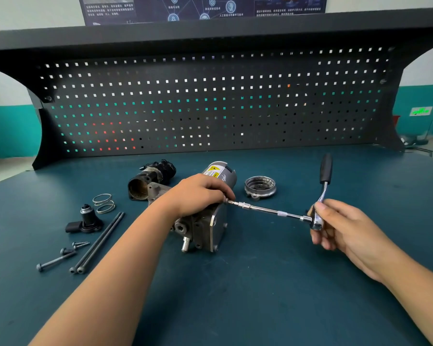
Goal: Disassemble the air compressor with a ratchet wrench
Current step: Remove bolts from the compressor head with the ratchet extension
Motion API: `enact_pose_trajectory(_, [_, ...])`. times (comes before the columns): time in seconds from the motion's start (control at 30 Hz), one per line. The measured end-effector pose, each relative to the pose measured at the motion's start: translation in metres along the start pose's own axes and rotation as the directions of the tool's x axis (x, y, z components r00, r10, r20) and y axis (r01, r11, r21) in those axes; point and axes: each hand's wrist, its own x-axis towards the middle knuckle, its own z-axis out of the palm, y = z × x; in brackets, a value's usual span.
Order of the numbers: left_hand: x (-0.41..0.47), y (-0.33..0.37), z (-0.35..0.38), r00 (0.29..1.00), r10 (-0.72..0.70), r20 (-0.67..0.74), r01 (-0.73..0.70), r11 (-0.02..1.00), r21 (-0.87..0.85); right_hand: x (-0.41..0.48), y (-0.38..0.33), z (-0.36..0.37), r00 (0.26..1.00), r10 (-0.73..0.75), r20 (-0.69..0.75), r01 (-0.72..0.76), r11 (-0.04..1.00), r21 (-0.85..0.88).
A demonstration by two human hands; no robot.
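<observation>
The air compressor (208, 228), a grey metal block with a cylindrical motor bearing a yellow label, lies at the middle of the blue bench. My left hand (200, 193) grips its top, fingers curled near the bit end of the extension bar. The ratchet wrench (320, 203) has a black handle pointing up and a long chrome extension (265, 209) running left to the compressor. My right hand (335, 223) holds the ratchet head between fingers and thumb.
Removed parts lie around: a round metal cover (260, 187) to the right, a black housing (150, 179) behind, a spring (104, 203), a small black valve part (85, 219), two long bolts (98, 243), and shorter screws (60, 255). A perforated back panel (210, 101) stands behind.
</observation>
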Motion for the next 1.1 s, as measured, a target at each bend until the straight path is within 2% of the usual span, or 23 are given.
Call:
enact_pose_trajectory(0.23, [0.000, 0.001, 0.000, 1.000, 0.006, -0.008, -0.005, 0.999, 0.032, 0.004, 0.001, 0.006, 0.987, 0.153, -0.049, -0.144, 0.979, 0.148])
enact_pose_trajectory(0.4, [0.005, 0.002, 0.004, 0.999, -0.023, -0.043, 0.031, 0.982, 0.189, 0.010, -0.002, 0.007, 0.962, 0.269, -0.046, -0.263, 0.958, 0.113])
enact_pose_trajectory(0.53, [0.019, 0.018, 0.005, 0.995, 0.035, 0.088, -0.039, 0.998, 0.044, 0.014, -0.008, 0.012, 0.956, 0.281, -0.085, -0.259, 0.944, 0.205])
enact_pose_trajectory(0.63, [0.037, 0.034, 0.021, 0.969, 0.069, 0.238, -0.086, 0.994, 0.063, 0.018, -0.012, 0.015, 0.956, 0.271, -0.111, -0.236, 0.937, 0.259])
enact_pose_trajectory(0.7, [0.048, 0.042, 0.029, 0.913, 0.040, 0.407, -0.090, 0.991, 0.104, 0.020, -0.011, 0.015, 0.955, 0.267, -0.130, -0.233, 0.944, 0.232])
enact_pose_trajectory(0.83, [0.067, 0.047, 0.020, 0.713, -0.009, 0.701, -0.104, 0.988, 0.118, 0.021, -0.003, 0.014, 0.951, 0.281, -0.132, -0.270, 0.958, 0.098])
enact_pose_trajectory(0.97, [0.076, 0.039, 0.021, 0.576, -0.007, 0.818, -0.010, 1.000, 0.016, 0.019, -0.004, 0.011, 0.954, 0.287, -0.092, -0.278, 0.956, 0.092])
enact_pose_trajectory(1.1, [0.078, 0.034, 0.020, 0.539, 0.003, 0.842, 0.026, 0.999, -0.020, 0.013, -0.002, 0.006, 0.972, 0.218, -0.086, -0.208, 0.971, 0.117])
